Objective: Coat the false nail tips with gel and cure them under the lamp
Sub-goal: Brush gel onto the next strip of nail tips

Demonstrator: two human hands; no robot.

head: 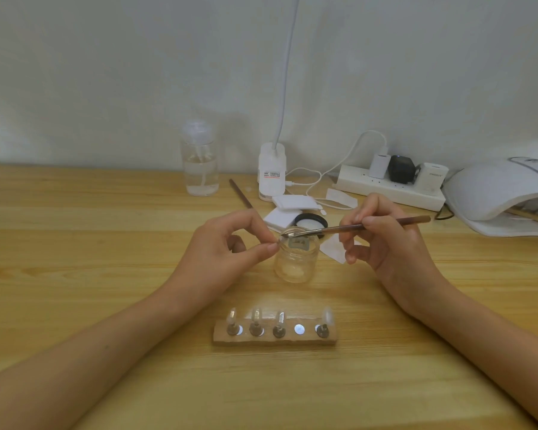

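Four false nail tips (257, 316) stand on the wooden holder (275, 338), with one place empty. The left hand (227, 243) pinches a small piece (276, 243), probably the missing tip, beside the gel jar (295, 265). The right hand (385, 240) grips the brush (370, 225) like a pen, bristles on the rim, I think to wipe off extra gel. The curing lamp (491, 193) waits far right.

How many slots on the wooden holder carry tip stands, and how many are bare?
Metal stands with clear false nail tips, on the light wooden block holder: 4
Bare round silver slots: 1
Total slots: 5
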